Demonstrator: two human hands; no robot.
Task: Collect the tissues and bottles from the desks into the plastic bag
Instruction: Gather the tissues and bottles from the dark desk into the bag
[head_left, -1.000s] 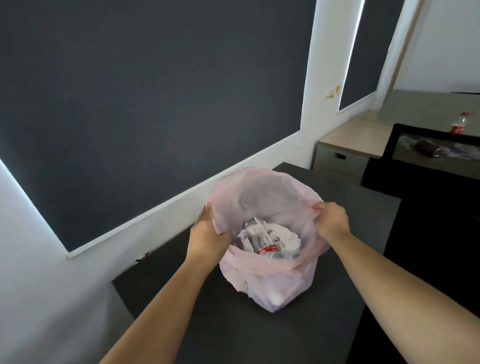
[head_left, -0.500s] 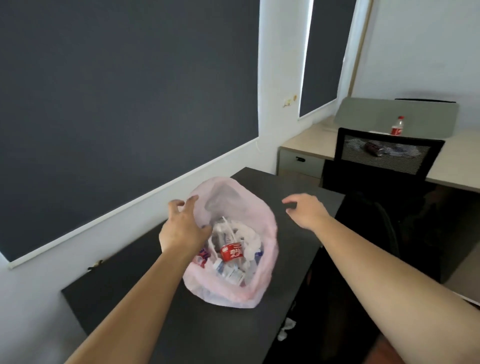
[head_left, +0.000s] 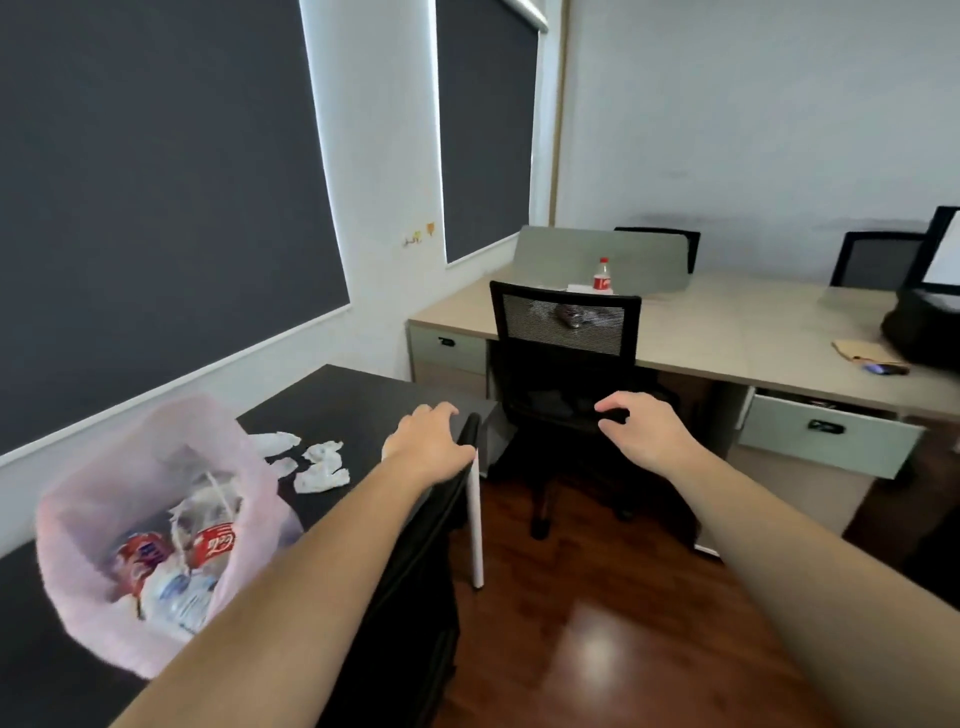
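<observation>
A pink plastic bag (head_left: 104, 478) stands open on the black desk (head_left: 343, 400) at the lower left, holding bottles with red labels and tissues. Several crumpled white tissues (head_left: 319, 467) lie on the black desk just right of the bag. A bottle with a red label (head_left: 602, 276) stands on the beige desk (head_left: 727, 332) further back. My left hand (head_left: 428, 441) hovers over the black desk's right edge, fingers apart, holding nothing. My right hand (head_left: 641, 434) is out in front of the chair, fingers spread and empty.
A black mesh office chair (head_left: 563, 364) is tucked at the beige desk, with a dark object behind its backrest. A drawer (head_left: 826, 431) stands pulled out at the right. A phone and papers (head_left: 872, 358) lie on the beige desk. Wooden floor lies below.
Both hands have let go of the bag and moved right and forward. The view has swung right, so the bag now sits at the lower left and the tissues show.
</observation>
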